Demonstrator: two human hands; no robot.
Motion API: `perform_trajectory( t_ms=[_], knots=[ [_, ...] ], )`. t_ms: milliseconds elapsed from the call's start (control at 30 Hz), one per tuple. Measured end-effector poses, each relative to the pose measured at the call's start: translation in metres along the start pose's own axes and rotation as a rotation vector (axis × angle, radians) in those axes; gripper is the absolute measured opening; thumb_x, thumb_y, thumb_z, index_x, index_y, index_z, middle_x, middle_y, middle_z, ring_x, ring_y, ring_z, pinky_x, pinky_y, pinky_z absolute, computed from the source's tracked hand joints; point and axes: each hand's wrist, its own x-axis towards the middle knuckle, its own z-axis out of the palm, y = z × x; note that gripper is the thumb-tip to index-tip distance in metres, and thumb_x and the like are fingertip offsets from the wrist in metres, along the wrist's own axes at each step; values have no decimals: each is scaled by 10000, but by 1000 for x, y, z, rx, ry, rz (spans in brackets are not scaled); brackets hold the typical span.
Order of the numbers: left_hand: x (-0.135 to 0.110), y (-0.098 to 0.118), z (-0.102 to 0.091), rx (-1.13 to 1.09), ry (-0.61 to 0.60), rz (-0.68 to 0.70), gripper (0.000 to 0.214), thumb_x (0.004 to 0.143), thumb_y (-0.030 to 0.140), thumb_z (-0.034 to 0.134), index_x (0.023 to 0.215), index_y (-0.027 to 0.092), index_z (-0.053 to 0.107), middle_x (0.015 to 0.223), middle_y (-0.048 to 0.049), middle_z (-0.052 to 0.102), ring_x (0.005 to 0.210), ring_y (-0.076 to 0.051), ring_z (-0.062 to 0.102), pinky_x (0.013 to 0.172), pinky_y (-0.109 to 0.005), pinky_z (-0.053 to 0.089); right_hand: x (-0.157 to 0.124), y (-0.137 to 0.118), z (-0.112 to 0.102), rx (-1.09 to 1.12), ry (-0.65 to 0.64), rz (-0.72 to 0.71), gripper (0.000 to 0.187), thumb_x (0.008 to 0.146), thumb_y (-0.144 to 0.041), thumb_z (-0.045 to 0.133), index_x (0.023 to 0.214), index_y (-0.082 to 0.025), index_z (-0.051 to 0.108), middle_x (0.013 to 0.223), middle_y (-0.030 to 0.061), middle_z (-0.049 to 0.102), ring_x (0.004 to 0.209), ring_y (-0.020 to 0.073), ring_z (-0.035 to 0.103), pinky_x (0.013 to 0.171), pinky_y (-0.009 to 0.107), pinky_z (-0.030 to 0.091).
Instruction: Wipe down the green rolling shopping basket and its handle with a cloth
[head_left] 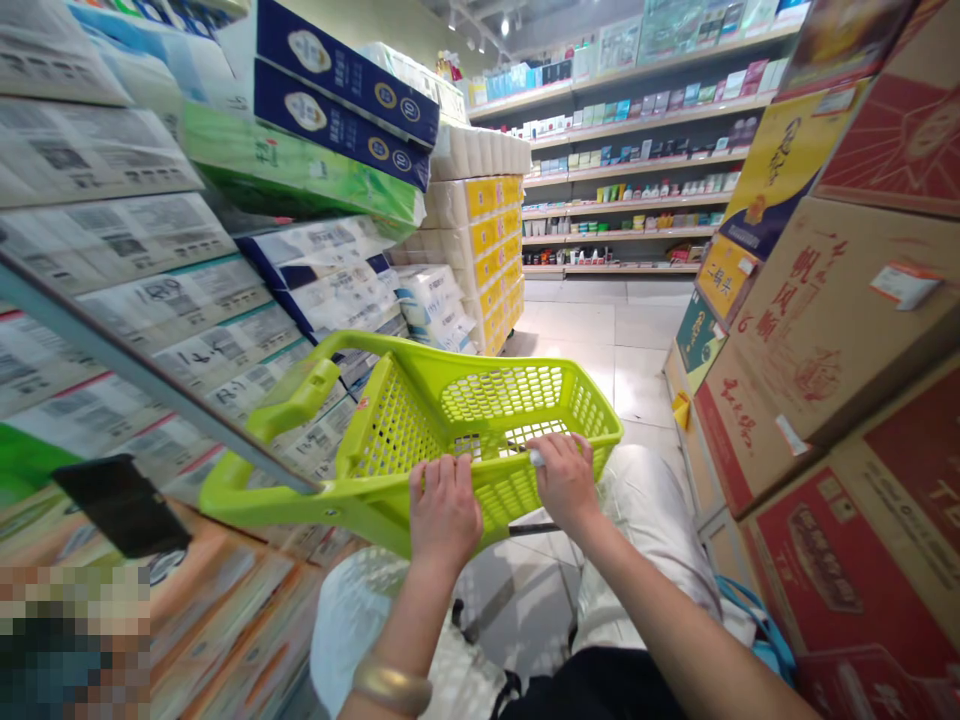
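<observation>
A lime-green plastic shopping cart [517,360] stands side-on in front of my legs, and its perforated basket holds no goods that I can make out. My left hand [444,500] grips the near rim, fingers curled over the edge. Further right along the same rim, my right hand [566,478] is closed over it too. A small white object [536,457] shows at the fingers of my right hand; its kind is unclear. The cart's handle [292,400] points to the left, and a grey metal bar [150,380] slants down to the cart there.
Stacked tissue packs [135,240] line the left side, with blue boxes [345,75] on top. Cardboard cartons [847,310] rise close on the right. Tiled floor [577,320] leads to product shelves [622,160] at the back. A dark phone-like device [124,505] appears at lower left.
</observation>
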Motion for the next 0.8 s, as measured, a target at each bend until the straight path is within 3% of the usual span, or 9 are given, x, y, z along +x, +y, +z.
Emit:
perform_trajectory(
  t_ms=[133, 367, 633, 800],
  knots=[
    [1, 2, 2, -10, 5, -14, 381, 729, 144, 538, 1105, 152, 595, 947, -105, 595, 992, -285, 501, 1014, -452, 288, 0, 14, -4, -43, 68, 72, 338, 753, -26, 480, 965, -224, 653, 941, 36, 655, 972, 201, 533, 1006, 355, 242],
    [-1, -2, 2, -32, 6, -9, 391, 726, 127, 530, 1111, 157, 590, 949, -106, 598, 1004, -289, 498, 1010, -466, 297, 0, -30, 10, 47, -12, -16, 324, 775, -41, 483, 982, -227, 649, 934, 35, 646, 975, 200, 522, 1008, 325, 294],
    [-2, -2, -1, -27, 8, -17, 377, 725, 125, 533, 1095, 160, 597, 947, -103, 598, 1005, -284, 505, 1015, -461, 299, -4, 9, -2, -19, 75, 47, 339, 770, -18, 466, 970, -215, 655, 953, 50, 652, 984, 211, 524, 1001, 340, 289],
    [3, -1, 1, -20, 5, -6, 371, 719, 132, 541, 1084, 145, 602, 947, -103, 603, 998, -286, 510, 997, -460, 311, 2, -22, 12, 18, 14, 5, 324, 792, -25, 479, 983, -218, 654, 940, 42, 656, 965, 208, 521, 934, 320, 316]
  ],
)
